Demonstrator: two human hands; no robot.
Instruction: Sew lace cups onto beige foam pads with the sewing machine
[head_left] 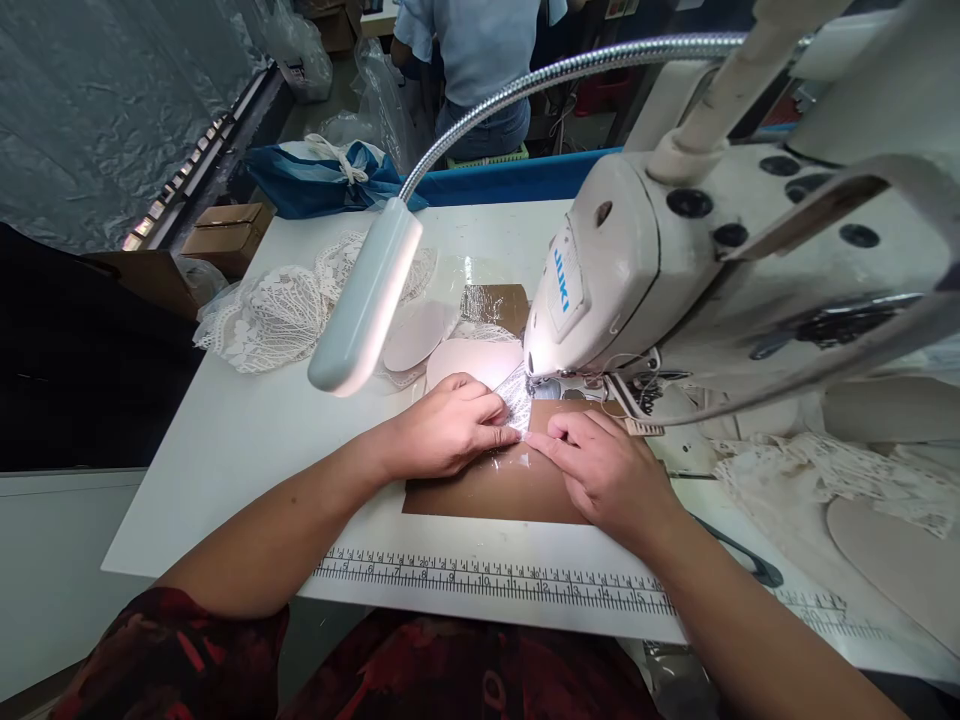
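Under the sewing machine's head (600, 280), both hands press a small piece of lace (517, 400) flat on a brown patch (487, 490) of the white table (240, 440). The left hand (446, 430) lies with its fingers together over the lace's left side, fingertips pinning its near edge. The right hand (607, 470) rests palm down just beside it, forefinger stretched to the lace's near corner, so the two hands almost touch. Neither hand is closed around anything; both hold the lace down by flat pressure. The lace's far end runs in beneath the needle area, where the machine's head shades it, and the needle itself is too small and dark to make out.

Beyond the hands, pale oval pads (450, 345) lie close behind the lace, one partly hidden by the lamp head (367, 300) that hangs low over the table on a bright flexible neck. That lamp crowds the space above and left of the left hand. A heap of white lace (277, 310) sits further left, near the table's far left edge.

Open table lies to the left of the left forearm, out to the edge. A printed ruler strip (487, 578) runs along the near edge. To the right, the machine's body blocks the view, and more lace and pads (825, 470) fill the table there, cut off by the frame. A person (480, 60) sits well beyond the table, seen only in part.
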